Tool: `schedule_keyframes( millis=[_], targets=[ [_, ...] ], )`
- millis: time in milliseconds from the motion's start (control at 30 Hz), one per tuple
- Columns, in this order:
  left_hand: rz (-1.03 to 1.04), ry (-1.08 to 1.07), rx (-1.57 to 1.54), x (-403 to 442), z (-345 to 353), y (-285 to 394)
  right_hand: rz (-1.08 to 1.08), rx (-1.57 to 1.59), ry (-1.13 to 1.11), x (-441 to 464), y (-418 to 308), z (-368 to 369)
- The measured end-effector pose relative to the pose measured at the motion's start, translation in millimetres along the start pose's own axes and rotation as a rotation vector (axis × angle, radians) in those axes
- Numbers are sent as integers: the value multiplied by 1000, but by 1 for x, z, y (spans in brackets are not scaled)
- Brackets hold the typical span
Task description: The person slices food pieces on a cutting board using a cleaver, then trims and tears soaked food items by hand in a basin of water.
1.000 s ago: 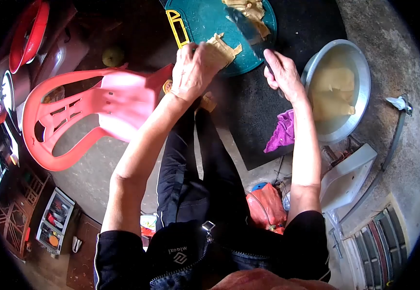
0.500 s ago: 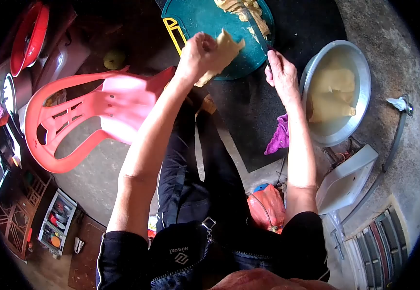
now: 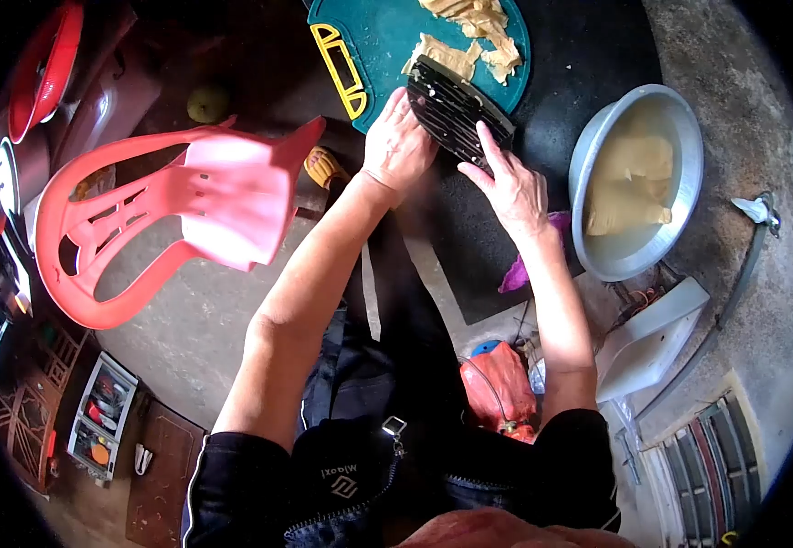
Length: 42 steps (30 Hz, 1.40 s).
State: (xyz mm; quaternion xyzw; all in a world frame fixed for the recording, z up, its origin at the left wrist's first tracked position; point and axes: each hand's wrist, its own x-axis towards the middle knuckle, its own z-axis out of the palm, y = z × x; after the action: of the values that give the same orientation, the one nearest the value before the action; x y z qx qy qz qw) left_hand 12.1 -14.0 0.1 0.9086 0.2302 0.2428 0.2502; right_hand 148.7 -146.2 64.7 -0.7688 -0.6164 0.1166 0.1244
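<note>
My right hand point(image 3: 517, 194) grips a broad, dark cleaver point(image 3: 458, 111) with light streaks along its blade, index finger and thumb near the blade; its handle is hidden. The cleaver's flat face is turned up over the near part of a round green cutting board point(image 3: 387, 46). Beside the blade's left end lies my left hand point(image 3: 398, 146), fingers extended and partly covered by the blade. Just beyond the cleaver, a pale yellow sheet point(image 3: 445, 57), apparently tofu skin, rests on the board. Crumpled yellow pieces point(image 3: 497, 36) lie farther back.
A metal basin point(image 3: 693, 155) to the right holds yellowish sheets point(image 3: 629, 173) in cloudy liquid. A purple cloth point(image 3: 522, 269) hangs at the dark tabletop's near edge point(image 3: 469, 265). On the left stands a pink plastic chair point(image 3: 241, 196); a hose point(image 3: 748, 265) runs at far right.
My left hand has let go of the yellow sheet, which now lies on the board, and moved down beside the blade. The cleaver has turned from edge-on to flat and come nearer.
</note>
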Motion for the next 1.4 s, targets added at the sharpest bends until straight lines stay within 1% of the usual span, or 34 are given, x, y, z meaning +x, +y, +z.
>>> schedule_keyframes(
  millis=[100,167,200,267,367,433,500,533,567,600,667,733,767,867,900,967,1067,1100,1133,1200,1267,1300,1333,1400],
  targets=[
    [-13,-33,47,-4,-1,-2,22,-7,-53,4,3,5],
    [-7,-66,60,-4,-1,-3,-13,32,-8,8,8,13],
    [-9,-40,54,-3,-1,-2,-30,52,13,11,9,15],
    [-16,12,42,-2,-1,0,-10,68,-14,18,8,17],
    [-8,35,23,-1,0,-1,-14,93,-41,45,6,32],
    [-23,12,38,-3,2,0,-24,85,-48,62,3,37],
    [-39,-5,27,-3,3,0,-111,105,2,80,7,37],
    [-26,0,97,-2,3,1,-146,114,21,88,9,34],
    [-19,33,112,0,3,2,-77,134,5,102,11,31],
    [-9,62,123,5,-2,6,-37,129,34,115,13,34],
    [-2,26,109,6,0,2,-95,56,47,119,19,36],
    [-32,12,116,2,2,4,-97,134,60,99,23,35],
    [-30,42,117,-1,5,2,-96,173,61,84,26,33],
    [-58,-118,57,-8,3,-2,-42,67,-68,35,12,9],
    [16,18,39,-2,1,-1,-17,82,-64,20,12,8],
    [4,8,46,-3,0,-1,34,104,-70,-1,11,4],
    [6,-2,37,-2,0,-1,37,71,-102,1,15,4],
    [9,-7,33,-2,0,-1,34,108,-72,7,14,7],
    [9,-14,29,-3,0,-2,80,118,-107,16,12,8],
    [-9,40,67,-1,5,-2,169,137,-177,44,10,8],
    [-12,49,84,-1,6,0,61,138,-76,79,17,28],
    [-7,39,87,1,4,1,-46,121,1,94,16,31],
    [-11,30,91,2,1,1,-63,105,-4,103,13,29],
    [-18,37,64,2,-1,2,3,221,-11,102,14,24]
  ],
)
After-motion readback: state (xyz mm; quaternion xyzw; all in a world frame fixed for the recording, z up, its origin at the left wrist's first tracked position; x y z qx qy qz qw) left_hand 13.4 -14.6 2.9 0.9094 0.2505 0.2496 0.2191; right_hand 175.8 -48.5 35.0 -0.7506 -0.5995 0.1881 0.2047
